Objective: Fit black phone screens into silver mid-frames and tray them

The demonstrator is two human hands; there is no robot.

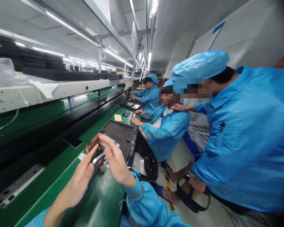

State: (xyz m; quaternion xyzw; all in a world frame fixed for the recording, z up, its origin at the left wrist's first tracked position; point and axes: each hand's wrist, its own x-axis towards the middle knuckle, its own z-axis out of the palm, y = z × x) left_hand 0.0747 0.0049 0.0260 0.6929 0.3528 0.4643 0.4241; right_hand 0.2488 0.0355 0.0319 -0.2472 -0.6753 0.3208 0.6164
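A smartphone (91, 145) with a shiny, brownish reflecting face is held up over the green bench, tilted between my two hands. The fingers of my left hand (79, 179) reach up along its lower side. From the right, my right hand (115, 160) has its fingertips at the phone's upper corner, beside a small red spot; the thumb is partly hidden. Just below, close to my left thumb, is a second dark, phone-like piece (97, 161) with a silver edge. My left hand covers part of it, so I cannot tell whether it is held or lying.
A black foam-lined tray (118, 134) lies ahead, beside a black plastic bag (151, 164). On the line's left are a dark phone (72, 141) and a silver phone frame (22, 185). Co-workers in blue sit ahead; one person (241, 135) stands close on the right.
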